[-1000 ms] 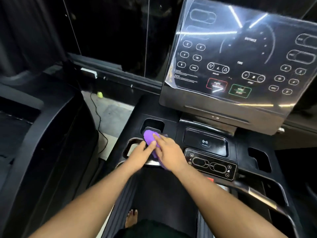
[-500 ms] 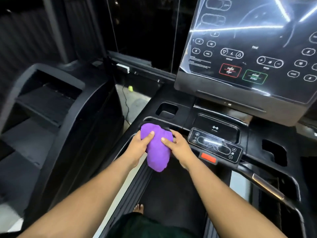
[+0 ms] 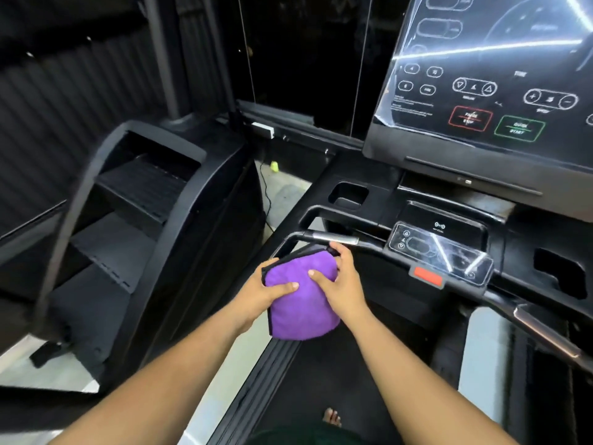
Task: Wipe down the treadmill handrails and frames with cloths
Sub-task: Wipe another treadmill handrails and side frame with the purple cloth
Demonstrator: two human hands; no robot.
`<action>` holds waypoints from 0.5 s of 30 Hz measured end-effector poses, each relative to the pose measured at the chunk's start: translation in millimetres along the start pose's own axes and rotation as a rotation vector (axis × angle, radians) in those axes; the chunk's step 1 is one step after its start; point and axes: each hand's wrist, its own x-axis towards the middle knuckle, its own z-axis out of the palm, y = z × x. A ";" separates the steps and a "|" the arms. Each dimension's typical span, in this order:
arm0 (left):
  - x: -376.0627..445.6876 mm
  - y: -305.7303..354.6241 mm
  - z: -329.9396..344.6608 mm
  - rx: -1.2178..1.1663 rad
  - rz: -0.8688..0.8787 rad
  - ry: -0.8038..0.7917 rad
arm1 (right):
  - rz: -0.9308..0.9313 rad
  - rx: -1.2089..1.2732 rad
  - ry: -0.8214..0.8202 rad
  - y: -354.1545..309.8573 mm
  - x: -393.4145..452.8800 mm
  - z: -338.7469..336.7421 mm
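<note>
Hands together below handrail (image 3: 335, 237), left hand (image 3: 256, 292) and right hand (image 3: 341, 285) each closed in a grip on purple cloth (image 3: 300, 303)

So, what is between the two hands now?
The folded purple cloth: in the head view, the left hand and right hand grip it from opposite sides.

Console screen (image 3: 487, 75) runs off the top and right edges; its small print is unreadable. Purple cloth (image 3: 301, 303) hides both palms. Stair machine (image 3: 144, 236) smears with blur.
</note>
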 end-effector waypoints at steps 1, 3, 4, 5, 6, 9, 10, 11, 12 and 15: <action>-10.0 -3.1 -10.6 -0.007 -0.028 -0.033 | 0.002 -0.006 -0.016 -2.4 -10.4 13.1; -29.4 -7.1 -32.2 -0.016 -0.085 -0.082 | 0.007 -0.010 -0.087 -8.3 -25.0 36.4; -42.7 -9.6 -45.2 -0.037 -0.101 -0.084 | 0.005 -0.007 -0.132 -11.8 -34.8 49.0; -48.7 -11.5 -50.6 -0.081 -0.105 -0.072 | -0.001 -0.002 -0.174 -13.8 -39.0 53.5; -60.8 -15.9 -61.2 -0.144 -0.109 -0.047 | 0.004 0.001 -0.213 -17.4 -48.5 63.9; -87.0 -23.9 -86.9 -0.313 -0.139 0.048 | 0.046 0.055 -0.308 -28.7 -67.0 88.3; -92.8 -28.6 -93.3 -0.332 -0.151 0.067 | 0.060 0.088 -0.334 -30.5 -71.3 93.7; -102.0 -34.0 -103.0 -0.337 -0.162 0.079 | 0.079 0.125 -0.357 -33.0 -77.5 102.8; -109.1 -37.7 -110.1 -0.322 -0.165 0.077 | 0.087 0.150 -0.366 -33.7 -81.6 108.5; -127.2 -50.5 -127.9 -0.165 -0.117 0.062 | 0.090 0.108 -0.339 -32.3 -94.8 122.8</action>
